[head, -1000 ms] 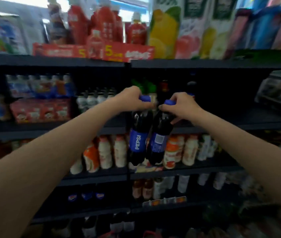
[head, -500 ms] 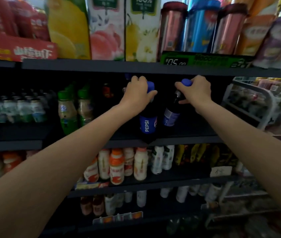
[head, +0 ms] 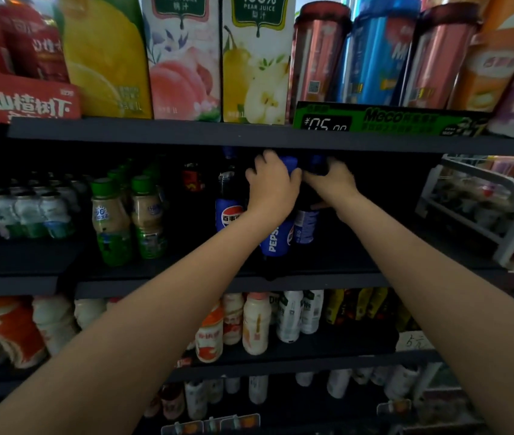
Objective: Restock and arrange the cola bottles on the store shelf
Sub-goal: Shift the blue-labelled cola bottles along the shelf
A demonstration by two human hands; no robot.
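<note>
Both hands grip cola bottles by their blue caps: left hand (head: 273,186), right hand (head: 331,186); best lowered upright beside the shelved cola bottle (head: 229,204), labels forward.

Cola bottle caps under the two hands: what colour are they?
Blue caps, seen in the head view.

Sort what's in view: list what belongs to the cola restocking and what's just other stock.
Job:
left hand, gripping the cola bottle with the PEPSI label
right hand, gripping the second cola bottle
cola bottle already standing to their left
middle shelf

Other stock:
juice cartons
green-capped bottles
white yogurt bottles
tall cans
</note>
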